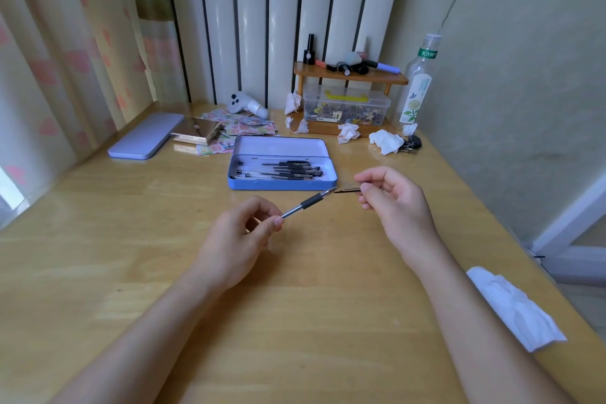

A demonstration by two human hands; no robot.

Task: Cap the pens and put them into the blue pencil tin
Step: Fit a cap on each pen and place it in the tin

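— Forearms came up from the near edge of the desk (164,272), and a folded white cloth (515,308) lay beside the right one. What was each hand doing?

— Left hand (236,239) had its thumb and fingers pinched on the clear barrel of a pen (308,203), with the bare tip aimed up and to the right. Right hand (393,203) was curled, its fingertips nipping a small dark cap (346,189) just beyond the pen's tip. Tip and cap were very near each other; I could not tell whether they touched.

— So the capping was the step in hand. How ought it to have been done well?

— By my reckoning, the left hand should have kept the pen still while the right turned the cap's open end to face the tip, lined it up with the barrel, then pushed straight on until it seated. A crooked push would likely have jammed it or marked the fingers with ink.

— And where was the tin?

— Blue tin (282,182) sat open just beyond both hands, lid hinged back, with several capped pens (288,169) lying lengthwise inside. Room remained in front of them, so the pen could have gone in parallel. A lilac case (146,136) lay closed, well off to the left.

— Only one view?

— Yes, the head camera alone.
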